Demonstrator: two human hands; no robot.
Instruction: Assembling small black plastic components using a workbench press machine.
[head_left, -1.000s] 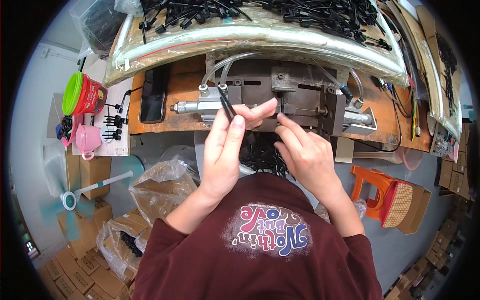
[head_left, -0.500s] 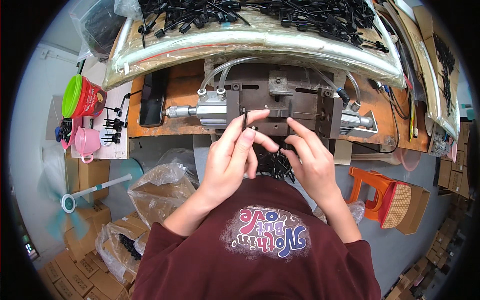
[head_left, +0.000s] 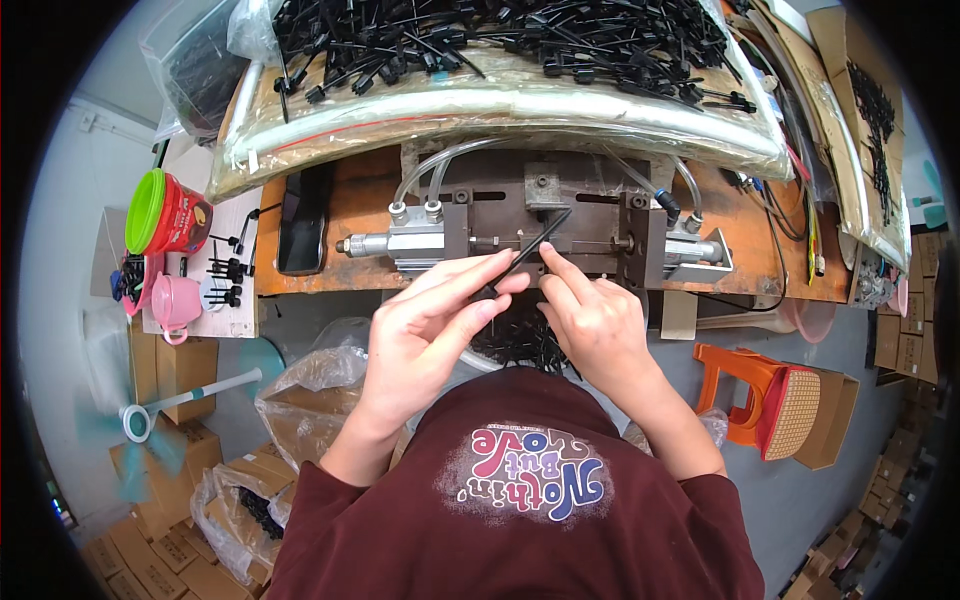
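In my left hand [head_left: 415, 325] is a slim black plastic strip [head_left: 535, 240], pinched near its lower end between thumb and fingers. It slants up and to the right in front of the metal fixture [head_left: 580, 222]. The strip's lower end is partly covered by my fingers. My right hand [head_left: 598, 325] is close beside it, its forefinger stretched out with the tip at the strip and its other fingers bent. Nothing shows gripped in that hand. At either side of the fixture sit a left air cylinder [head_left: 415, 243] and a right air cylinder [head_left: 690, 250], with clear tubes.
Above the fixture, a plastic-wrapped tray [head_left: 500, 110] carries many black parts [head_left: 400, 45]. A phone [head_left: 303, 222], a red tub [head_left: 180, 215] and a pink cup [head_left: 177, 303] are at the left. More black pieces lie below my hands. An orange stool [head_left: 745, 385] stands right.
The black strip has swung from nearly upright to a slant toward the right. My right forefinger has moved left to meet it, and my left fingers have drawn together.
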